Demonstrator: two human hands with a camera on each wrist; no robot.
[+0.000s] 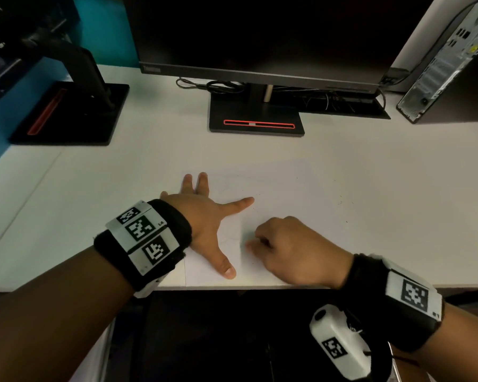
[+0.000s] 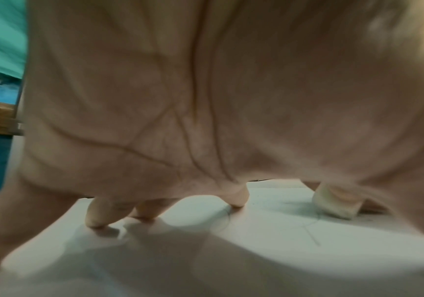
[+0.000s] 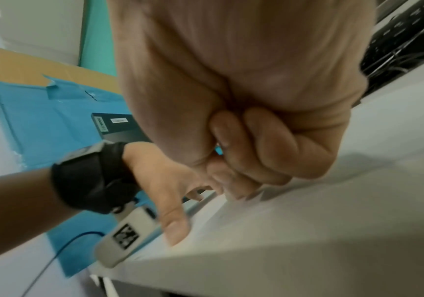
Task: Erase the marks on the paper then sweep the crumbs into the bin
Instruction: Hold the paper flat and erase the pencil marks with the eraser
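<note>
A white sheet of paper lies on the white desk, with faint pencil lines and a few dark crumbs on it. My left hand is spread flat, its fingers pressing on the sheet's left part. Just to its right, my right hand is curled, knuckles up, low over the paper. It pinches a small white eraser whose end touches the sheet. From the head view the eraser is hidden under the fingers. No bin is in view.
A monitor on a black stand is behind the paper, with loose cables at its back. A second stand sits far left, a PC tower far right. The desk's front edge runs under my wrists.
</note>
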